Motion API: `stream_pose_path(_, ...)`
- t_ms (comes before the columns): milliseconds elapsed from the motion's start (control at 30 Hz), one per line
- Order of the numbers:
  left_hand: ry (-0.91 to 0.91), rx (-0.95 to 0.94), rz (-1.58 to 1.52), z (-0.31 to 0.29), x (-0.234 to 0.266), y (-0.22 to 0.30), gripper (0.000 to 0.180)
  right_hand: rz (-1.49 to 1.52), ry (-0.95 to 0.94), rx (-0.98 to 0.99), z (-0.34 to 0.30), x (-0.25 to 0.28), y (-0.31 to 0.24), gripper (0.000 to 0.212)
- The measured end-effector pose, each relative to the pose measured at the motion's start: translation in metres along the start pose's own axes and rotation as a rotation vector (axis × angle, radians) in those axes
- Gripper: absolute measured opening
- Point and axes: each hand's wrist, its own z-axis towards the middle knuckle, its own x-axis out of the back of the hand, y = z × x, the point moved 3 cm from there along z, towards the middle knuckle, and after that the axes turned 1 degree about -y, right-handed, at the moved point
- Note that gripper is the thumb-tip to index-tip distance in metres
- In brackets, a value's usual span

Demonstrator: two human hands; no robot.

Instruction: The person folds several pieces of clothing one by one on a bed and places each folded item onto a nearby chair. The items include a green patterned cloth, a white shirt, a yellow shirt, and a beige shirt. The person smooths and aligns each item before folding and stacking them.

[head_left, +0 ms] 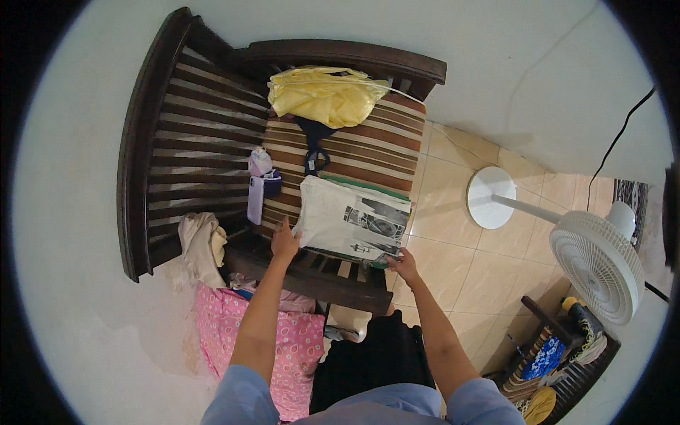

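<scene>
A folded white T-shirt (322, 212) with a dark print lies on top of a small stack of folded clothes, with green cloth showing beneath. My left hand (285, 242) is at its near left corner, index finger stretched out and thumb against the edge. At the near right corner, my right hand (404, 266) has its fingers closed on the shirt's edge. The stack rests on the striped cushion (386, 152) of a dark wooden bench. Beyond it lie a dark navy garment with straps (315, 142) and a crumpled yellow cloth (326, 99).
Left of the stack are a lilac phone (255, 200) and small bundled cloths (261, 162). Beige clothing (202, 244) hangs over the bench corner above a pink patterned bundle (265, 340). A white standing fan (595, 262) is on the tiled floor at right, near another laden wooden seat (559, 375).
</scene>
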Motion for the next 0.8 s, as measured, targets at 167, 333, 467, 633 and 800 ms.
stream_pose_path(167,0.232,-0.369,0.178,-0.029,0.025,0.006,0.054,-0.473,0.253,0.116,-0.015,-0.003,-0.007,0.043)
stream_pose_path(333,0.454,-0.377,-0.157,-0.100,0.058,-0.009,0.050,-1.259,0.072,0.159,-0.055,-0.011,-0.030,0.035)
stream_pose_path(467,0.567,-0.332,-0.352,-0.185,0.062,-0.064,0.049,-0.941,0.377,0.271,-0.073,-0.016,-0.050,0.018)
stream_pose_path(633,0.689,-0.030,-0.489,-0.293,-0.021,-0.223,0.048,-0.718,0.172,0.689,-0.152,-0.136,-0.137,0.020)
stream_pose_path(800,0.633,0.504,-1.174,-0.438,-0.063,-0.347,0.040,-0.955,-0.311,0.849,-0.243,-0.271,-0.102,0.019)
